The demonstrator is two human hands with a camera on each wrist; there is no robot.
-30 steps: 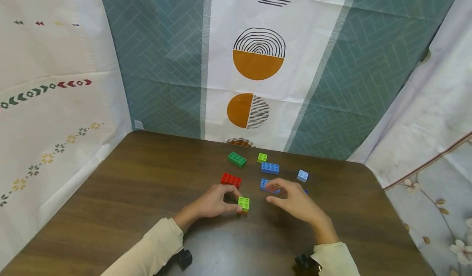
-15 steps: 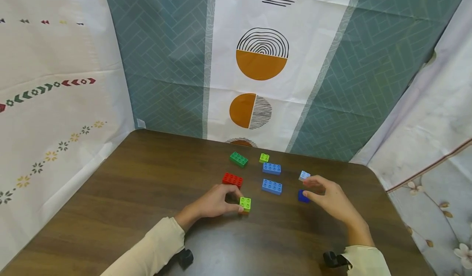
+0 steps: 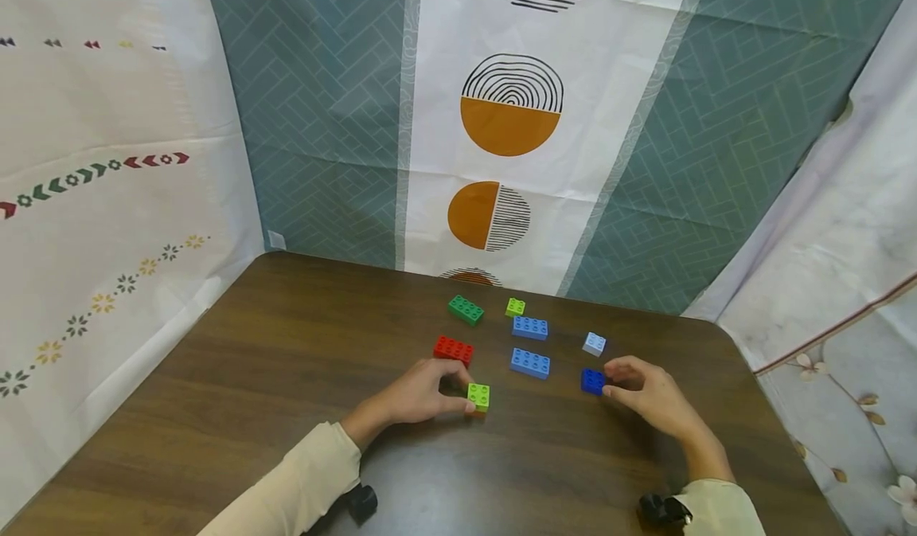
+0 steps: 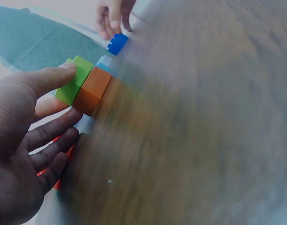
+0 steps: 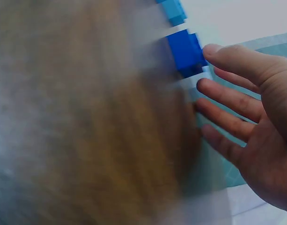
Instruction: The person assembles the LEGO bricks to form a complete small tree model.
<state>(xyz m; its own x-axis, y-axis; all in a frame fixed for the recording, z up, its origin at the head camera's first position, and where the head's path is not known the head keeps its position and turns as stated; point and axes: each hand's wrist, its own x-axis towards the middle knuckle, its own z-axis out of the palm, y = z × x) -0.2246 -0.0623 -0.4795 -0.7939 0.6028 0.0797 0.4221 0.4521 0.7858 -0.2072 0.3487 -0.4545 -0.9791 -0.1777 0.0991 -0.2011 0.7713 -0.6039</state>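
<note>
A lime-green brick [image 3: 478, 397] stands on top of an orange brick [image 4: 93, 90], and the two make a small stack on the table. My left hand [image 3: 423, 393] pinches the green brick between thumb and index finger, its other fingers spread beside the stack. My right hand [image 3: 655, 397] is just right of a dark blue brick [image 3: 592, 381] that rests on the table. Its thumb tip is at the blue brick's studded side in the right wrist view, and whether it touches is hard to tell; the fingers are loosely bent and apart.
Behind the hands on the wooden table [image 3: 301, 345] lie a red brick [image 3: 454, 350], a green brick [image 3: 466, 310], a small lime brick [image 3: 515, 307], two blue bricks, one nearer [image 3: 530, 362] and one farther [image 3: 530, 327], and a light blue brick [image 3: 595, 343]. Cloth hangs around the table.
My right hand has moved right, from over the nearer blue brick to beside the dark blue brick, which now shows fully. My left hand keeps its pinch on the green brick.
</note>
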